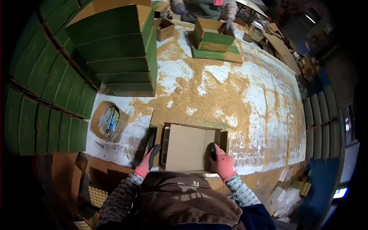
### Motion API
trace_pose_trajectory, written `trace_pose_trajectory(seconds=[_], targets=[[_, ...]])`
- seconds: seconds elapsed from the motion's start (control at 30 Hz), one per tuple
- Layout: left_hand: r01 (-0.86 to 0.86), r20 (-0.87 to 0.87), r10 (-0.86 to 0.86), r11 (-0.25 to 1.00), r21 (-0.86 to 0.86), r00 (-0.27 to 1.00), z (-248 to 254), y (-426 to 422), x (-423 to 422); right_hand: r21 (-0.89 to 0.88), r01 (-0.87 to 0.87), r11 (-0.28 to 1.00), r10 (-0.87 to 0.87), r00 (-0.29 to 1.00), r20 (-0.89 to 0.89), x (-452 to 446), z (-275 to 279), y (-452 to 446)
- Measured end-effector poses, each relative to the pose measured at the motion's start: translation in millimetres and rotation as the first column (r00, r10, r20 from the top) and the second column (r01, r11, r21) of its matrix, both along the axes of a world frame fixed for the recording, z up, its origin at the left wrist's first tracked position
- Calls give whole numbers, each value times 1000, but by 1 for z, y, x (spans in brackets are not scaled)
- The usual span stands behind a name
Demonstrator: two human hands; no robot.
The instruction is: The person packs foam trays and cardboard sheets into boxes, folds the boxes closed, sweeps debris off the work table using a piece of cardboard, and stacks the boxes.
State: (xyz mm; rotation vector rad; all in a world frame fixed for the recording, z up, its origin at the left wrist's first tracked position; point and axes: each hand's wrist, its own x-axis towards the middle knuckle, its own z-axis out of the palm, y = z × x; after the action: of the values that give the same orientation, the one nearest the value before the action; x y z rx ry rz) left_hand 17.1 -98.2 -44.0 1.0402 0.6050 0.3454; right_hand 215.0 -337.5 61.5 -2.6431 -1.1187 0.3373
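Note:
An open cardboard box (189, 147) lies at the table's near edge, with a flat cardboard sheet inside and part of a tray showing along its left side. My left hand (147, 159), in a pink glove with dark fingertips, grips the box's left wall. On the right wall, my right hand (221, 160), gloved the same way, has its fingers closed over the edge. Behind the box lies a raised cardboard flap (168, 116). Left of it stands a round-cornered cardboard container (100, 119) holding colourful packets.
Stacked green boxes (115, 50) rise at the left. Sawdust-like material (214, 92) covers much of the white table. Across it, a co-worker's gloved hand (229, 25) touches an open green box (216, 38). Cardboard scraps (280, 50) lie at the far right.

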Motion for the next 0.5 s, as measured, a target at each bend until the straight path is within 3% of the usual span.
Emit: trace_pose_trajectory(seconds=[0.03,0.1,0.13,0.17,0.23,0.3,0.37,0.4,0.43,0.47,0.5], targets=[[18,3,-18,1000,4,1000,-2,-1,2,-173,-39,984,52,996,73,-2,1,6],[-64,-4,65,951,-303,998,-4,-1,6,-391,-159,906,223,967,124,-2,-10,24],[-83,0,88,933,-349,996,8,-2,9,-495,-206,844,247,969,17,-4,17,41],[-78,2,84,935,-345,996,16,-3,8,-492,-201,847,242,970,21,-1,23,44],[-5,-101,13,997,82,995,25,-2,10,-570,-170,804,273,957,100,9,33,44],[-21,-44,26,994,110,999,11,-3,9,-524,-163,836,232,970,68,9,71,44],[-58,-128,146,851,522,981,38,-10,14,-386,-260,885,303,952,54,7,77,44],[-62,-126,148,853,519,981,45,-7,17,-214,-442,871,462,885,53,10,32,36],[-38,-112,150,747,663,982,51,-3,20,-77,-572,817,577,807,124,12,-24,27],[-16,-98,151,616,787,984,56,-2,20,-183,-573,799,597,792,126,5,-24,33],[-24,-94,158,615,788,983,63,-2,19,-284,-569,772,619,774,131,0,-17,40]])
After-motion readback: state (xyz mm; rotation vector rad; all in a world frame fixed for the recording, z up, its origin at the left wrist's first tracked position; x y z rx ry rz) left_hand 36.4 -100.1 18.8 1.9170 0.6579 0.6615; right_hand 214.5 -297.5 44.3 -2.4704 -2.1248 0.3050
